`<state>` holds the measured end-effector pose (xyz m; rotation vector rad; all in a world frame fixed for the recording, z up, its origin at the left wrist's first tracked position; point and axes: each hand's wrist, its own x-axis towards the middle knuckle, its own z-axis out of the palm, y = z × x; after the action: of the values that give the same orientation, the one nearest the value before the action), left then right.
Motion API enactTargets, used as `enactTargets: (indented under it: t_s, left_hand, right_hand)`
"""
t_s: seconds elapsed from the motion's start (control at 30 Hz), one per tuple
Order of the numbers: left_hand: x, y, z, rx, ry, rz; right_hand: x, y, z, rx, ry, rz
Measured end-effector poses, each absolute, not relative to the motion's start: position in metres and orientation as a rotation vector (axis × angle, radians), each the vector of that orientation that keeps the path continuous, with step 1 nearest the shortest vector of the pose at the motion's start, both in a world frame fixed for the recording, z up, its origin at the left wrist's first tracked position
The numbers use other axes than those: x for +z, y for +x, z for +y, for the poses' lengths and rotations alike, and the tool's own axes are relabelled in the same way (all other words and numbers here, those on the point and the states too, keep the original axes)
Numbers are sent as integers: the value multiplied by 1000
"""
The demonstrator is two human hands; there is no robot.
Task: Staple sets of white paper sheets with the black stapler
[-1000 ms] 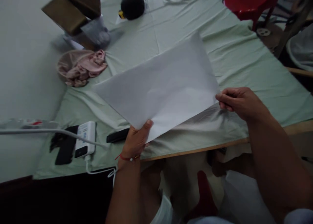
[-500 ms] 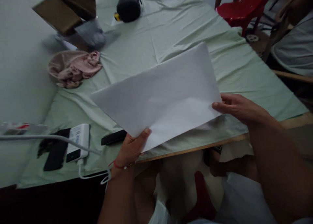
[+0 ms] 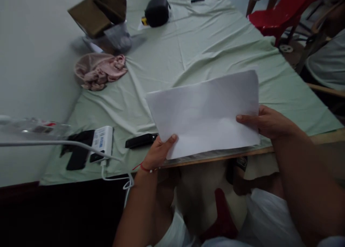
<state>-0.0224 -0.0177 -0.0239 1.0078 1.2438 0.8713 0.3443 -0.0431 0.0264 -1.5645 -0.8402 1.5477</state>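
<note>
Between my two hands, over the near edge of the table, is a stack of white paper (image 3: pixel 207 114), its top face blank. My left hand (image 3: pixel 159 152) grips the lower left corner, thumb on top and fingers hidden beneath. At the right edge, my right hand (image 3: pixel 272 121) pinches the paper with its thumb lying on the upper face. A black stapler-like object (image 3: pixel 141 140) lies just left of the paper, close to my left hand.
A pale green cloth (image 3: pixel 172 56) covers the table. Leftward lie a white power bank (image 3: pixel 102 143) with a cable, a black phone (image 3: pixel 81 153) and a pink cloth (image 3: pixel 105 73). Farther back are a cardboard box (image 3: pixel 91 17) and a black case (image 3: pixel 157 12). A red chair (image 3: pixel 280 15) stands right.
The paper has turned to lie more level, and my right thumb reaches farther over it. The table's things have shifted rightward in view as the camera turned.
</note>
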Motion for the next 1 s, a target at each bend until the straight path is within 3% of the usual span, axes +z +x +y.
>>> enactTargets:
  t_s: [0.23, 0.53, 1.0]
  left_hand:
    - [-15, -27, -19, 957, 907, 1218]
    - [-5, -46, -16, 376, 1141, 1016]
    - [-10, -27, -23, 751, 812, 1082]
  right_hand:
    - [30, 328, -40, 1575, -1500, -872]
    - [34, 325, -34, 1516, -1509, -739]
    - [29, 325, -34, 1372, -1512, -775]
